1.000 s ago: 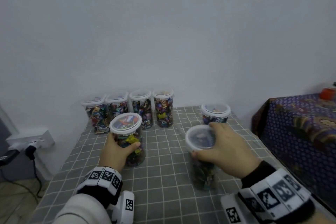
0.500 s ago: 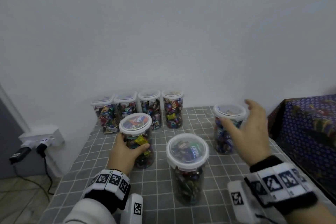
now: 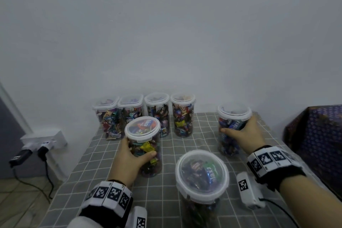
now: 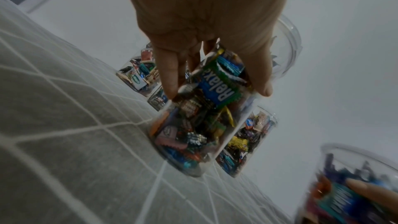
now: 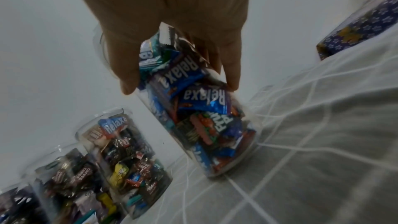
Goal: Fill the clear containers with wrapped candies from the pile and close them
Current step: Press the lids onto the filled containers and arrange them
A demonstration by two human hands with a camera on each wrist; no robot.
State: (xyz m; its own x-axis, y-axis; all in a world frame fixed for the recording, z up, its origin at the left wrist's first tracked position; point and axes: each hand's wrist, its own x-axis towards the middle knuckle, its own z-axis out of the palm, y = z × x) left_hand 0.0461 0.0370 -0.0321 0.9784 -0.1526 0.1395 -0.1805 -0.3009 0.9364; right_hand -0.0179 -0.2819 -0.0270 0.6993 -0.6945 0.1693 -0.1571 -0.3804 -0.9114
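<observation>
Left to right. A wall socket (image 3: 44, 138) with plugs is seen off the table's (image 3: 103, 155) left edge. Four lidded, filled jars (image 3: 144, 114) are lined up at the wall. The left hand (image 3: 130, 159) is wrapped around the left jar (image 3: 143, 142), thumb in front, fingers curled behind; the jar is lidded, full, and stands on the table just in front of the row. The middle jar (image 3: 202, 181), lidded and full, is left standing free, near the front edge between the two hands. The right hand (image 3: 244, 136), which a second ago gripped that middle jar by its lid, is now closed around the side of the right jar (image 3: 233, 127) at the back right, thumb on its near face. That jar is also lidded and full.

No candy pile or open jar is seen in any view. Filling and closing are judged done; the remaining work looks like shifting the three loose jars into the row. A patterned cloth (image 3: 318, 135) is seen at far right.
</observation>
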